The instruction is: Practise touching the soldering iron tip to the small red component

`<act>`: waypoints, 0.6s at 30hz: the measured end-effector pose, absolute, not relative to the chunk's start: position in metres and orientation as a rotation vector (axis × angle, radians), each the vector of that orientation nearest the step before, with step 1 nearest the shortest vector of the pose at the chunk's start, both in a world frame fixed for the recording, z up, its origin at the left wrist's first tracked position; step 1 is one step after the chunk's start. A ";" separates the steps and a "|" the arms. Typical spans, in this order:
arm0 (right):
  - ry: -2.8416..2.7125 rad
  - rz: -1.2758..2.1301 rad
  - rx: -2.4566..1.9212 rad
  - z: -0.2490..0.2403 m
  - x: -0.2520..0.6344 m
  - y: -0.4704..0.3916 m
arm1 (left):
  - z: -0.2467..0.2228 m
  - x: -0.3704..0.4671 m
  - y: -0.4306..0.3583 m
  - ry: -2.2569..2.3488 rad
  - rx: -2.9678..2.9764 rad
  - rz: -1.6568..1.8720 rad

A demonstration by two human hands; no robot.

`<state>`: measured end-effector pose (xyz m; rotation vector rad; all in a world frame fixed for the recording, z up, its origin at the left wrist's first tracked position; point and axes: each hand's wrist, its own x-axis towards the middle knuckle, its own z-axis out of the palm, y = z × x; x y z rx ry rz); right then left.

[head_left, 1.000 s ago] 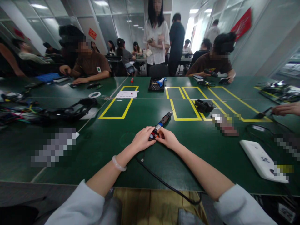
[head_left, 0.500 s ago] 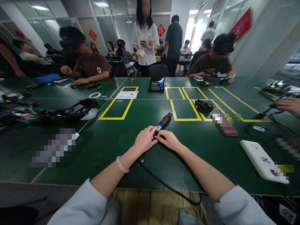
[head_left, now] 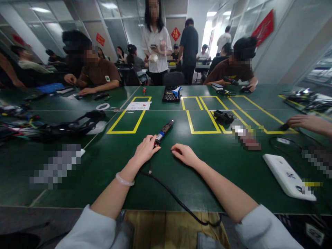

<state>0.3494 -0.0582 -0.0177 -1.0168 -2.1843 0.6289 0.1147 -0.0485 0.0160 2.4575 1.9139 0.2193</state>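
Electric screwdriver slants away over the green table, your left hand clasped on its near end; your right hand curls beside it, whether closed I cannot tell.

A printed sheet lies left of a black tray on the green table.

From my remote view I read 福 on red diamond sign on far wall. White case on table at right bears number, apparently 25, upside down to me. White label at lower right bears digits I cannot settle. Print on paper sheet, large red banner: unreadable to me.
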 end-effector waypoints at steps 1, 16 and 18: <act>-2.189 0.627 -1.014 -0.018 0.350 -0.058 | 0.015 0.104 -0.044 1.960 2.414 0.215; -2.235 0.612 -1.017 -0.020 0.350 -0.057 | 0.011 -0.028 -0.013 2.619 1.914 0.255; -2.240 0.610 -1.020 -0.021 0.349 -0.057 | 0.012 -0.026 -0.014 2.653 1.900 0.347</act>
